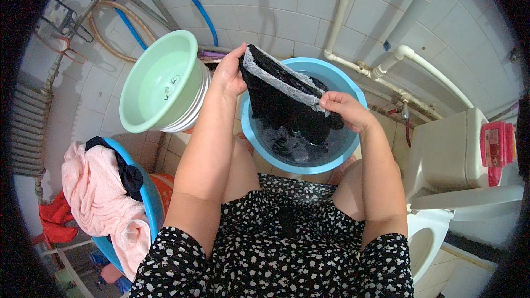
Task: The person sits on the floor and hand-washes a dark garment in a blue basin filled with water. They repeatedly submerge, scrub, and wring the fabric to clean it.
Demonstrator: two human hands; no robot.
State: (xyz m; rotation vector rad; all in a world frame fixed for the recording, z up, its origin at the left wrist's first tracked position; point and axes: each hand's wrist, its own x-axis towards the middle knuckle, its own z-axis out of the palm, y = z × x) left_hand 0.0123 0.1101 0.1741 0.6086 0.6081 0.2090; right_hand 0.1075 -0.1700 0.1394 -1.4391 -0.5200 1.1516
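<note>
Between both hands a wet black garment [287, 102] is stretched by its open top edge, which has a pale, lacy or sudsy band. My left hand [229, 70] is closed on the upper left end of that edge. Lower and to the right, my right hand [346, 109] pinches the other end between thumb and fingers. Beneath hangs the rest of the cloth, dipping into a light blue basin [251, 132]. Dark water with some foam [292, 152] fills the basin, which stands on the floor between my knees. Exactly what kind of garment it is does not show.
A tilted pale green basin [186, 55] sits atop a white ribbed bucket [193, 111] at the left. Nearer, a blue tub [152, 187] holds a pink fluffy cloth [91, 182] and dark clothing. A toilet [441, 154] stands right; pipes [342, 16] run along the tiled wall.
</note>
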